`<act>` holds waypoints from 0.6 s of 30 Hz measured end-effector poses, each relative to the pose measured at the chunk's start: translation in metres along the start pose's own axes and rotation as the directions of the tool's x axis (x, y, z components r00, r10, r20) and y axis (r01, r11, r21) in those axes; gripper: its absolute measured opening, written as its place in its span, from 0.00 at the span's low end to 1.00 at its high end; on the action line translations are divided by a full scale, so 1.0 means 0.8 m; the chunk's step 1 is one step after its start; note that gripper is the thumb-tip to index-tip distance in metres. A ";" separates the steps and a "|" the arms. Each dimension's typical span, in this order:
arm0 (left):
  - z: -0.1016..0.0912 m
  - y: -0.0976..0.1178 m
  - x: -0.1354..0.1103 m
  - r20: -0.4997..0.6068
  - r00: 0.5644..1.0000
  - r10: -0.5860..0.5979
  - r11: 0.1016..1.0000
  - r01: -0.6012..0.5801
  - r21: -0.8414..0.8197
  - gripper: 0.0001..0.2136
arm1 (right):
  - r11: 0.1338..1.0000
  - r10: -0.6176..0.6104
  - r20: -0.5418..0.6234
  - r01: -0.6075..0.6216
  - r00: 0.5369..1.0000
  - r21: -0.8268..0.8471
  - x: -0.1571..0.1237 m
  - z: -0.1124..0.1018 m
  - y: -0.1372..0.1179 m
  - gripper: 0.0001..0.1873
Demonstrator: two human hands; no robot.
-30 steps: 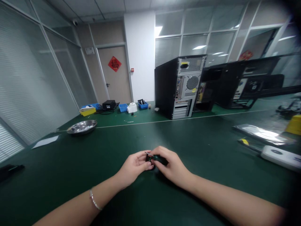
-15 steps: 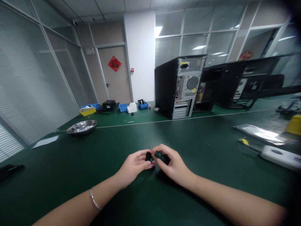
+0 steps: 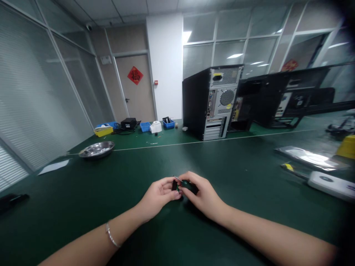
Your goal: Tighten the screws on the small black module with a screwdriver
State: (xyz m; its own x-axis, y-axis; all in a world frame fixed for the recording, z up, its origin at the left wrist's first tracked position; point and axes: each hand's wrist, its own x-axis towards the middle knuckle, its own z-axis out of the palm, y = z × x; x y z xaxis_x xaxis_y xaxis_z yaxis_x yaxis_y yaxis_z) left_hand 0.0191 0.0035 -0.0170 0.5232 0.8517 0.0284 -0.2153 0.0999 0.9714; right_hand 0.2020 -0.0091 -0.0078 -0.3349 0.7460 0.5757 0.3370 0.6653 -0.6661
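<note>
My left hand [image 3: 158, 195] and my right hand [image 3: 202, 195] meet just above the green table [image 3: 83, 192], near its middle front. Between their fingertips sits a small dark part [image 3: 175, 185], pinched by my left thumb and fingers. My right hand is curled round a small dark-green-handled tool [image 3: 188, 186] whose thin metal tip [image 3: 175, 179] points left onto the part. A thin bracelet circles my left wrist. Much of the part and tool is hidden by my fingers.
A metal bowl [image 3: 96, 149] and a white sheet [image 3: 54, 166] lie at the left. A black computer tower [image 3: 211, 101] stands behind, with more open cases to its right. A silver bag [image 3: 310, 157], a white device [image 3: 331, 184], and blue and yellow bins [image 3: 104, 130] are also on the table.
The tool's tip rose and tilted slightly half a second ago, then came back down onto the part. Both hands stay in the same place.
</note>
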 end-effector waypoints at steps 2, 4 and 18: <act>0.000 -0.001 0.000 0.010 1.000 0.005 1.000 -0.005 0.015 0.19 | 1.000 0.008 0.001 -0.008 1.000 0.004 0.001 0.000 -0.001 0.09; 0.000 -0.001 0.000 0.007 1.000 0.001 1.000 -0.001 0.024 0.19 | 1.000 0.018 0.002 -0.018 1.000 0.006 0.001 -0.001 -0.001 0.08; 0.012 0.009 -0.005 0.004 1.000 0.025 0.988 -0.025 0.154 0.18 | 0.978 0.201 0.045 -0.203 0.979 0.050 -0.001 0.008 0.012 0.10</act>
State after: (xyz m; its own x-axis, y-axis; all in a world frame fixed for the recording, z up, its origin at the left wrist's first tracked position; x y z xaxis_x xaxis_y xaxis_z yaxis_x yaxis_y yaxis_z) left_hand 0.0233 -0.0039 -0.0083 0.5211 0.8518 0.0533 -0.0990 -0.0018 0.9951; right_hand 0.1999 -0.0037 -0.0174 -0.2993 0.8624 0.4082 0.3533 0.4976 -0.7922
